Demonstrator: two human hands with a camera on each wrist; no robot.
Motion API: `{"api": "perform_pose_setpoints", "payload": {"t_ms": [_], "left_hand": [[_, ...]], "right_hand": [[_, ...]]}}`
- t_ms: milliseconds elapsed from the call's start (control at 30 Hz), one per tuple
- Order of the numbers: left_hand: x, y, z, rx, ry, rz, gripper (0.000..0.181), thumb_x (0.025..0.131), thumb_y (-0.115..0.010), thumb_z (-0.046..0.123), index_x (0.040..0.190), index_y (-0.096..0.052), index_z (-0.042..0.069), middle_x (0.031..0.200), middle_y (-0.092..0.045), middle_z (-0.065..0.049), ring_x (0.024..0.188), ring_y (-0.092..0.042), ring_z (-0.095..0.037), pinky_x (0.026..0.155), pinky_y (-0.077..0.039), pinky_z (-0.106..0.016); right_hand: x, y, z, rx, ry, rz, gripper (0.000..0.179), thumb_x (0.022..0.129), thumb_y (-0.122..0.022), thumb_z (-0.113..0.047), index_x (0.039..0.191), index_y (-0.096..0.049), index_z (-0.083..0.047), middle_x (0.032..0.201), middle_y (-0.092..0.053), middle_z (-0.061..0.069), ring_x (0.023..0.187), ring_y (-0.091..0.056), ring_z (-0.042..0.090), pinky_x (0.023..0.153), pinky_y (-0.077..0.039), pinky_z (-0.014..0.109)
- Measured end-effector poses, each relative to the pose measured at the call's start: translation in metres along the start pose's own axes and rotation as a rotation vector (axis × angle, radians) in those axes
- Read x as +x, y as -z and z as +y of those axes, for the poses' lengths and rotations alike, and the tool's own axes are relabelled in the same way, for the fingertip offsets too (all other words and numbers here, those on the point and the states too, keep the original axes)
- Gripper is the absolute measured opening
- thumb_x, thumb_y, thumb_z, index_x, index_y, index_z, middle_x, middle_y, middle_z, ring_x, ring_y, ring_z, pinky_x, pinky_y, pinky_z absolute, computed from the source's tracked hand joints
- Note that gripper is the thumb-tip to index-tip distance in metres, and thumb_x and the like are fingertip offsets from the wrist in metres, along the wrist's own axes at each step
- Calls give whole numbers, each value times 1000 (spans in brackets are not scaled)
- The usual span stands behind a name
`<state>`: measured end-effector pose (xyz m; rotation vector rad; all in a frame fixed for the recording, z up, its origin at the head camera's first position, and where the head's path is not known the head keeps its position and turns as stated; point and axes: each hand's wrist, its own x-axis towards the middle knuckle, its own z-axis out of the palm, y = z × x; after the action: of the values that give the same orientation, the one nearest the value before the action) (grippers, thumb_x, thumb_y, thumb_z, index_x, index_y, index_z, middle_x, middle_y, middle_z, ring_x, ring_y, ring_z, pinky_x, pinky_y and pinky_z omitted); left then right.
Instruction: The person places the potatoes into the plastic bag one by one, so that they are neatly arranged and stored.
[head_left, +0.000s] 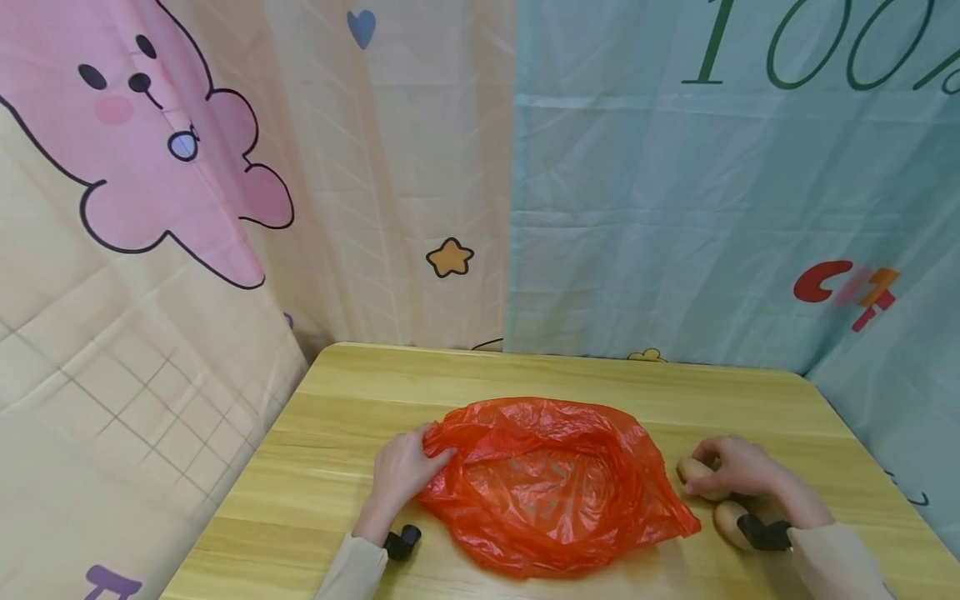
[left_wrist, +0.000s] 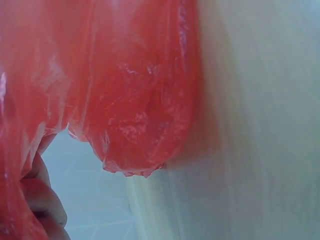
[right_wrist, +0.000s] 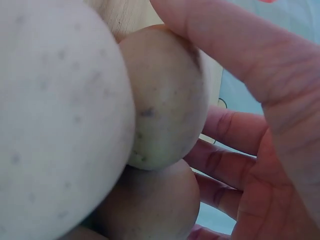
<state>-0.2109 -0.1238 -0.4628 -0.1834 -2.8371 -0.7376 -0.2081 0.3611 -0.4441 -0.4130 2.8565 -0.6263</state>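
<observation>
A red plastic bag [head_left: 555, 492] lies spread on the table with its mouth open and facing up. My left hand [head_left: 405, 468] grips the bag's left rim; the left wrist view shows curled fingers [left_wrist: 44, 200] behind the red film [left_wrist: 135, 110]. To the right of the bag, my right hand [head_left: 738, 467] holds a potato [head_left: 693, 471] between thumb and fingers. In the right wrist view this potato [right_wrist: 162, 95] sits between the thumb and fingertips. A second potato [right_wrist: 155, 200] shows below it, and a large near potato [right_wrist: 55, 120] fills the left side.
The wooden table [head_left: 405, 375] carries the bag and potatoes. Another potato [head_left: 731, 525] rests by the right wrist, partly behind the black wrist camera [head_left: 765, 533]. A black wrist camera [head_left: 402, 542] is on the left wrist too. Printed curtains [head_left: 637, 208] hang behind the table.
</observation>
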Motion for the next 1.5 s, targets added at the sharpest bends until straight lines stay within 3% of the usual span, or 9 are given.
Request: {"api": "perform_pose_setpoints", "payload": {"t_ms": [333, 633, 867, 1500], "left_hand": [[0, 0, 0, 22, 7, 11, 56, 78, -75, 42, 117, -65, 3, 84, -68, -7, 61, -53, -15, 54, -43, -31], [-1, 1, 2, 18, 14, 9, 55, 79, -75, 42, 117, -65, 3, 85, -68, -6, 61, -53, -14, 54, -43, -30], [-1, 1, 2, 21, 10, 9, 56, 79, -74, 42, 117, -65, 2, 86, -68, -7, 62, -54, -15, 55, -44, -31], [-1, -2, -1, 12, -1, -13, 57, 80, -73, 44, 118, -65, 2, 88, -68, -8, 62, -54, -15, 54, -44, -32]], "right_hand": [[-2, -1, 2, 111, 60, -39, 30, 76, -79, -33, 86, -62, -11, 74, -54, -3, 66, -47, 11, 59, -37, 26], [1, -7, 9, 119, 5, -35, 29, 79, -75, -36, 84, -59, -12, 71, -52, -2, 65, -48, 11, 58, -36, 25], [2, -10, 11, 129, 16, -19, 27, 83, -72, -35, 83, -57, -12, 67, -48, -3, 62, -46, 10, 56, -33, 25], [1, -10, 9, 175, -1, -14, 28, 86, -68, -36, 90, -61, -9, 76, -54, 0, 69, -50, 15, 59, -39, 27]]}}
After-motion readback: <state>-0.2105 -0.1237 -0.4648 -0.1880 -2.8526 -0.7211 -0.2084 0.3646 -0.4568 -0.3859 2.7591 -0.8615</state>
